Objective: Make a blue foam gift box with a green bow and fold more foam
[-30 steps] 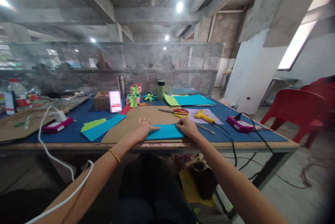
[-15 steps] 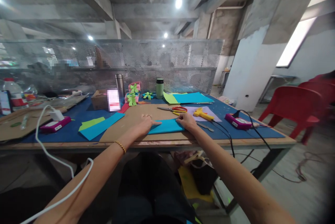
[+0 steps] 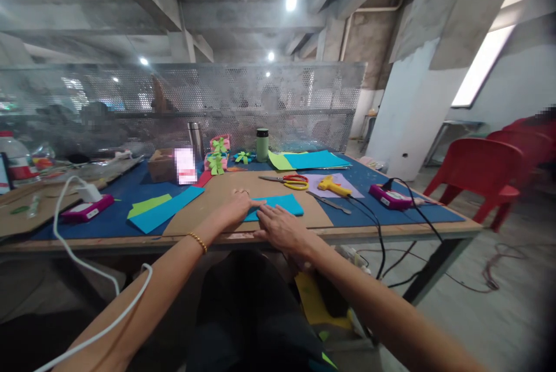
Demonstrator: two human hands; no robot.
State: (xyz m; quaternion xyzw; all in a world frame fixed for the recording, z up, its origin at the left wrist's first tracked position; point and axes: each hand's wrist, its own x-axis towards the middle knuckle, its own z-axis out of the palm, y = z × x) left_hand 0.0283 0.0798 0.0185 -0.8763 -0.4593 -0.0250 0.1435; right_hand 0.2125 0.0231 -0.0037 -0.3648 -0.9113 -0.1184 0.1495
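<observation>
A folded blue sheet [image 3: 289, 204], felt or paper, lies on the brown cardboard [image 3: 217, 189] at the table's front edge. My left hand [image 3: 237, 210] rests at the sheet's left end, one finger stretched out and pressing on it. Flat over the sheet's near left part lies my right hand [image 3: 284, 230], fingers extended, partly covering it. Both hands touch the sheet without gripping it. Beyond them are red-and-yellow-handled scissors [image 3: 291, 181]. To the right lie a metal blade-like tool [image 3: 330, 203] and a yellow glue gun [image 3: 334, 186] on a lilac sheet [image 3: 354, 189].
Blue strip [image 3: 167, 210] and green sheet [image 3: 150, 204] lie left. Purple power strips [image 3: 89, 208] [image 3: 388, 197] flank the work area, with trailing cables. Behind stand a green bottle [image 3: 262, 146], steel flask [image 3: 196, 139], pink-and-green crafts [image 3: 217, 157] and more sheets [image 3: 317, 159].
My right hand has left the sheet's right end and slid left, now flat beside my left hand. My left hand has stayed nearly in place. The view has shifted slightly.
</observation>
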